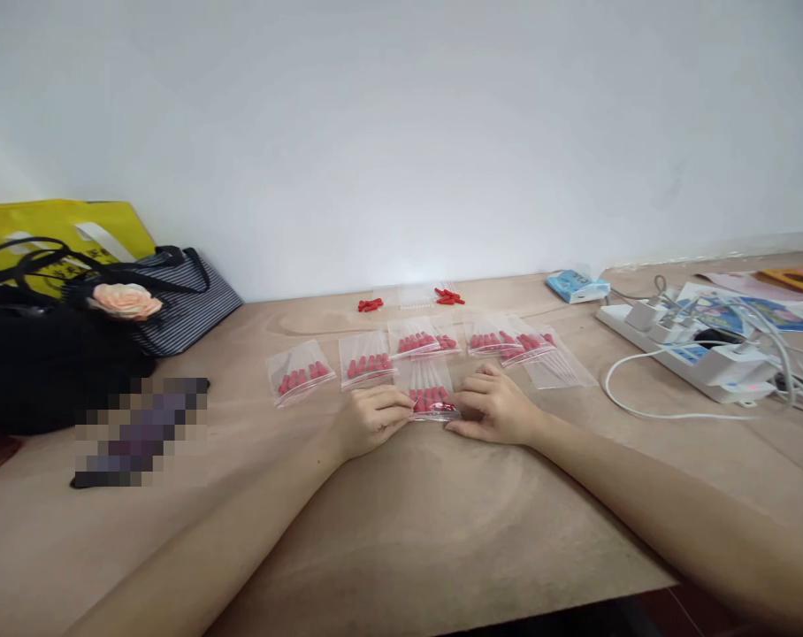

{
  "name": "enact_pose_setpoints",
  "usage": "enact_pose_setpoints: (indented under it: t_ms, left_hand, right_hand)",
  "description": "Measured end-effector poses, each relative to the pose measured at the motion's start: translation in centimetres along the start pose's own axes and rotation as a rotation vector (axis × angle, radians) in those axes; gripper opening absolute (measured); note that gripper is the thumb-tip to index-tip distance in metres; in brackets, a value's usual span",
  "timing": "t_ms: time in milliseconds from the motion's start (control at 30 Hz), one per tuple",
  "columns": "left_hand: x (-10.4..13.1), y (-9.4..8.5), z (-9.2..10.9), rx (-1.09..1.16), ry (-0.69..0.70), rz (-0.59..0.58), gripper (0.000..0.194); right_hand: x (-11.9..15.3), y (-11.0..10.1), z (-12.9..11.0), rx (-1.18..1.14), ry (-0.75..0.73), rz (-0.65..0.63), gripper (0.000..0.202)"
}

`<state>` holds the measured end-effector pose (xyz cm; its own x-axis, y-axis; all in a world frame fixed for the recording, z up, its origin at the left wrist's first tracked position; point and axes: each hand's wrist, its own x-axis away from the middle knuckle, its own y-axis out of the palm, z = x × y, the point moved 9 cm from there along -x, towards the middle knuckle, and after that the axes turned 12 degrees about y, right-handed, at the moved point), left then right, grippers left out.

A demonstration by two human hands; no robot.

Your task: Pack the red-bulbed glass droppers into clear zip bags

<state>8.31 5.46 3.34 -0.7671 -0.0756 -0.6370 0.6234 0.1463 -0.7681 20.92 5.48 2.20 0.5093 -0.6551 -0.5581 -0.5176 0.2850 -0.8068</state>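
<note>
A clear zip-lock bag lies flat before me, with a row of red pieces showing near its lower edge. Thin pale sticks seem to run up from the red pieces. The fingers of my left hand pinch the bag's lower left corner. On the other side, my right hand is closed at the lower right corner, thumb below and fingers curled above. Beyond my hands lie several more filled bags, among them a left one, one beside it and a right-hand one.
Loose red pieces and a smaller red pile lie near the wall. To the right are a bag of pale sticks, a blue packet and a power strip with cables. Bags and a blurred dark object are at left.
</note>
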Motion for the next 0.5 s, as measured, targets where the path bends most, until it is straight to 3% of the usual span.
enact_pose_setpoints:
  t_ms: [333, 500]
  left_hand:
    - [0.0, -0.7, -0.5, -0.047, -0.066, 0.062, 0.015]
    - [-0.6, -0.9, -0.1, -0.106, -0.027, 0.074, 0.008]
  right_hand:
    - [0.7, -0.7, -2.1, 0.236, -0.242, 0.17, 0.021]
    - [0.4, -0.7, -2.3, 0.226, -0.222, 0.214, 0.023]
